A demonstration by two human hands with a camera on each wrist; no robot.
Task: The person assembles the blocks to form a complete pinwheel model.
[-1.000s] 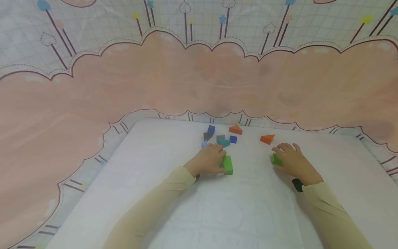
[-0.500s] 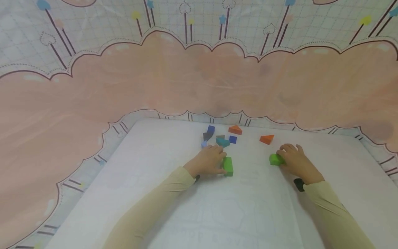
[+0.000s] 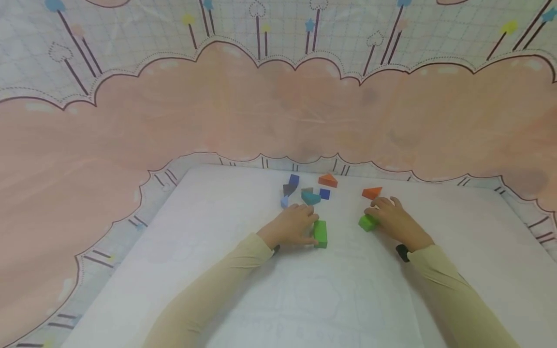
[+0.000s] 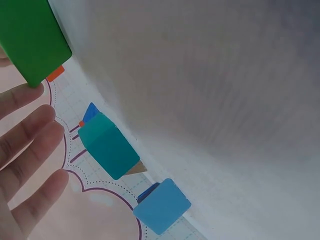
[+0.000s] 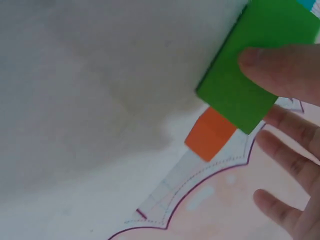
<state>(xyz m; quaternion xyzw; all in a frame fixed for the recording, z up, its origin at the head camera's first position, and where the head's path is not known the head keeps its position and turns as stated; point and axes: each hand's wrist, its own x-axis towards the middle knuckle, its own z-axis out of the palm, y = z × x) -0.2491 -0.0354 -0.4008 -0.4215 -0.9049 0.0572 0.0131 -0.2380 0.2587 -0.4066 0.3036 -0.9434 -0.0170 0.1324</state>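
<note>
Two green blocks lie on the white tabletop, one at each hand. The left hand [image 3: 290, 227] pinches the left green block [image 3: 320, 234] between thumb and index finger, its other fingers spread apart. In the left wrist view the index fingertip meets an end of that green block [image 4: 32, 40]. The right hand [image 3: 401, 223] grips the second green block [image 3: 367, 223], which sits at an angle. The right wrist view has the thumb laid across this green block [image 5: 235, 75], with the index finger partly hidden behind it.
Beyond the hands lie a teal block [image 3: 310, 197], a light blue block [image 3: 285, 201], a dark block [image 3: 289, 189], two blue blocks [image 3: 324, 194], and a tan piece [image 3: 307, 189]. Two orange triangular blocks [image 3: 372, 193] are farther right. A patterned cloth [image 3: 278, 116] rises behind the tabletop.
The right hand has moved left with its green block, which has turned and come nearer the left one. The left hand and its block have hardly moved.
</note>
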